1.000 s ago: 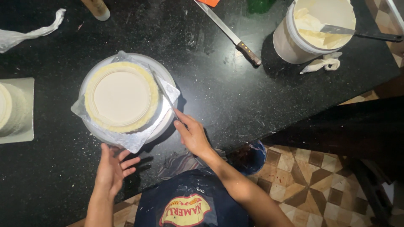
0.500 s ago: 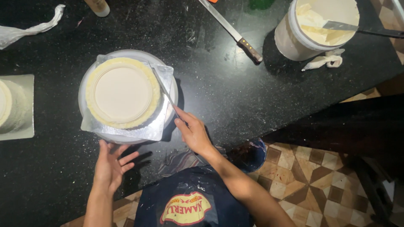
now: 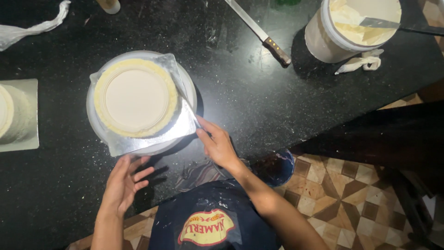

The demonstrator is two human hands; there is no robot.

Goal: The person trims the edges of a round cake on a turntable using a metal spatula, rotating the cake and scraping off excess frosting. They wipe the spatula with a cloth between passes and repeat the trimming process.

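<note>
A round pale cake point(image 3: 136, 97) with a smooth white top sits on a square silver board point(image 3: 180, 128), which rests on a round turntable point(image 3: 190, 92). My right hand point(image 3: 217, 144) grips a thin palette knife point(image 3: 186, 101) whose blade lies against the cake's right side. My left hand point(image 3: 122, 183) is open with its fingers spread, just below the front edge of the board and turntable; I cannot tell whether it touches them.
A white bucket point(image 3: 323, 41) of cream with a spatula point(image 3: 379, 23) in it stands at the back right, a crumpled cloth point(image 3: 363, 62) beside it. A long knife point(image 3: 261, 32) lies on the black counter. Another cake point(image 3: 14, 113) sits at the left edge, with plastic wrap point(image 3: 27, 30) behind it.
The board and cake have turned counter-clockwise on the turntable. My right hand stays at the cake's right side with the knife; my left hand stays near the front edge.
</note>
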